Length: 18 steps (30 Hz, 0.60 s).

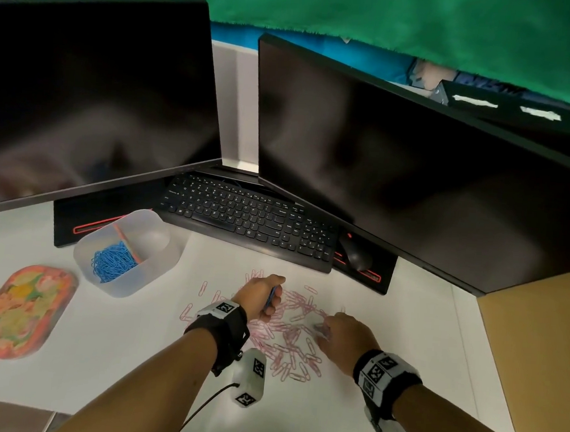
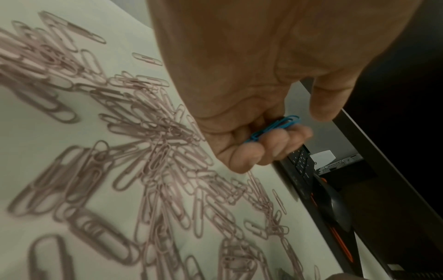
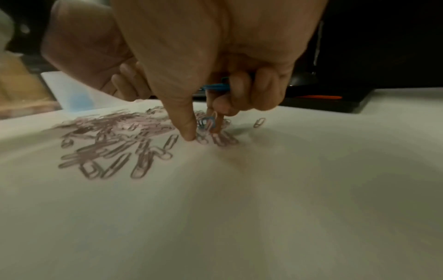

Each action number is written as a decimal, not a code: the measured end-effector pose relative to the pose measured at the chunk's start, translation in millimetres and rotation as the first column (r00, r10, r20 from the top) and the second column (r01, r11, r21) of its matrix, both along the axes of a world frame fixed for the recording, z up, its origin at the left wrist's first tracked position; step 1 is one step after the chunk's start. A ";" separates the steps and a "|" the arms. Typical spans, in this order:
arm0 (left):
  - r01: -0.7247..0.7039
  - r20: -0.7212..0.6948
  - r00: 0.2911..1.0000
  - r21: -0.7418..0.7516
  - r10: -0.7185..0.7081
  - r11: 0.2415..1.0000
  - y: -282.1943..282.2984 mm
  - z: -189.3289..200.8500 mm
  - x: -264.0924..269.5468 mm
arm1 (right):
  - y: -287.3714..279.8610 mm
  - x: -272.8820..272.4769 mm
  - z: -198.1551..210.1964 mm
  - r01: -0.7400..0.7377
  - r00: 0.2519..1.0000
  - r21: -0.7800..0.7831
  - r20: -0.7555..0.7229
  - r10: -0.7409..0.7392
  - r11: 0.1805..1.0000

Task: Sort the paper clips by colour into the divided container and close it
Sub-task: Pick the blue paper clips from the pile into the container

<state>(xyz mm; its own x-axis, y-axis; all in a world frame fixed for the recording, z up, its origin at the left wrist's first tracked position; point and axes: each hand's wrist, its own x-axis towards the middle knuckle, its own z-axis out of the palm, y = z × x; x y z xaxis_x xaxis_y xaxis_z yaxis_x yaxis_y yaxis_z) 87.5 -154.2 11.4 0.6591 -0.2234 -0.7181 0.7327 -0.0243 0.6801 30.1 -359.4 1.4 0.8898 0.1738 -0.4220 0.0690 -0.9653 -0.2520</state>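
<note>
My divided container [image 1: 127, 254] sits left of centre in the head view, blue clips [image 1: 114, 262] heaped in its near compartment, the far one bare. My left hand [image 1: 262, 297] hovers mid-frame, fingers curled round blue clips [image 2: 275, 127] lying slantwise across them. My right hand [image 1: 345, 340] pinches into the pink clips [image 1: 288, 332] spread on the table [image 1: 129, 357], thumb [image 3: 185, 123] pointing down.

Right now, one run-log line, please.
left hand: holds blue paper clips | right hand: pinches blue paper clip | pink pile: unsorted
</note>
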 end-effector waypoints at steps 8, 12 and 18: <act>-0.008 0.008 1.000 0.017 0.008 1.000 10.0 3.0 -3.3 | 10.6 13.3 2.3 0.017 0.999 0.054 0.050 -0.020 0.998; -0.026 0.029 0.999 0.038 0.025 0.999 15.1 2.4 -3.2 | 8.3 21.1 6.1 0.181 0.983 0.251 -0.017 -0.182 0.951; 0.031 0.089 0.995 0.070 -0.037 0.997 13.5 7.4 -4.9 | 14.7 28.0 15.9 0.244 0.967 0.447 -0.045 -0.251 0.861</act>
